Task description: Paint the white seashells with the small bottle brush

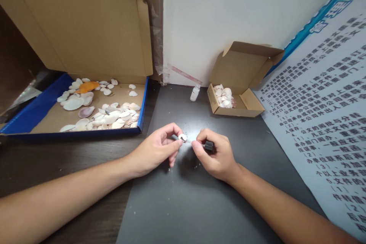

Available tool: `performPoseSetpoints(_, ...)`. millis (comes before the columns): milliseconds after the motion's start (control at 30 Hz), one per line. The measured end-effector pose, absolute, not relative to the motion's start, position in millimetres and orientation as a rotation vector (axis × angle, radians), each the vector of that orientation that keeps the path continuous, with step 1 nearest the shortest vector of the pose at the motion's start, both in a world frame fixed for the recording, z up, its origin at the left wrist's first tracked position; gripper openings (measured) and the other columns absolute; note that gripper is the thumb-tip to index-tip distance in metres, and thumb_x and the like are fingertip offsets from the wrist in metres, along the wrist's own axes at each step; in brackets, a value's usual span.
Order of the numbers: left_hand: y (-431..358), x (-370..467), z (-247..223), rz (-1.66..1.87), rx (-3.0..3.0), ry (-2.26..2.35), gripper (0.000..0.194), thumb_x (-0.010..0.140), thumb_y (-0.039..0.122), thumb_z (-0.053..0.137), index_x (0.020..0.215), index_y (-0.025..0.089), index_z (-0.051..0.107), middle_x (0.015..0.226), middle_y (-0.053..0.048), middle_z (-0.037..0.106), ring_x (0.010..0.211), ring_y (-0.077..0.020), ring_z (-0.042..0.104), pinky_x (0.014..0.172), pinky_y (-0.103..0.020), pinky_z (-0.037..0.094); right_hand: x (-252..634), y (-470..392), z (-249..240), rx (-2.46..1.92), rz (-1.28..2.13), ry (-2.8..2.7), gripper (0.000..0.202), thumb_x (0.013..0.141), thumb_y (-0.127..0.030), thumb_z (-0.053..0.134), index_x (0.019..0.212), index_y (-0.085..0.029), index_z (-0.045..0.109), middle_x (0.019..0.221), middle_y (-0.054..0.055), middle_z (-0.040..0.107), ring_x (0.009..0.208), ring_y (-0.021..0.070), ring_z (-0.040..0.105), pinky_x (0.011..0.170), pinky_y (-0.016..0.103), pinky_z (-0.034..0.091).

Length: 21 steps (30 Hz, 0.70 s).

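Between the thumb and fingers of my left hand (164, 143) is a small white seashell (182, 137), tilted toward my other hand. My right hand (215, 154) pinches a thin applicator with a black cap (209, 145). Its tip is at the shell's edge; whether it touches the surface is too small to tell. Beyond both hands stands a small clear bottle (195, 92) with a pale label and no cap visible on it.
At the left, a large blue-edged cardboard box (57, 122) holds many shells and an orange one (87, 87). A smaller open carton (240, 112) with pale shells sits at the back right. A printed sheet (314, 122) leans along the right side. White crumbs dot the dark mat (160, 213).
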<state>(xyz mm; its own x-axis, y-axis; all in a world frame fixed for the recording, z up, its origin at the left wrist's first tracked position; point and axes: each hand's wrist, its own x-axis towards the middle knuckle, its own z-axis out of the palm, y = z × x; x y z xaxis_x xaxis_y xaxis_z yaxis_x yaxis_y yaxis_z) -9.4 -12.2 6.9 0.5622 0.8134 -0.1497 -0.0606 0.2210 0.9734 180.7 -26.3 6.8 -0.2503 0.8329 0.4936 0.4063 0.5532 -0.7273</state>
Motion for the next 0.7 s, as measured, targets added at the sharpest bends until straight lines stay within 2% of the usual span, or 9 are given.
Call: performPoseSetpoints(700,-12.1,-9.7,6.3,0.689,1.23,0.802,0.026,0.089,0.042,0.061,0.091,0.02,0.047,0.049,0.011,0.048,0.042,-0.0067,0.045,0.046,-0.019,0.042,181.0,-23.6,10.3,-1.099,0.512,-1.804,0.028,0.084,-0.02,0.058,0.059,-0.02,0.044,0.052,-0.006,0.042,0.046,0.0076,0.036,0.046,0.022,0.032)
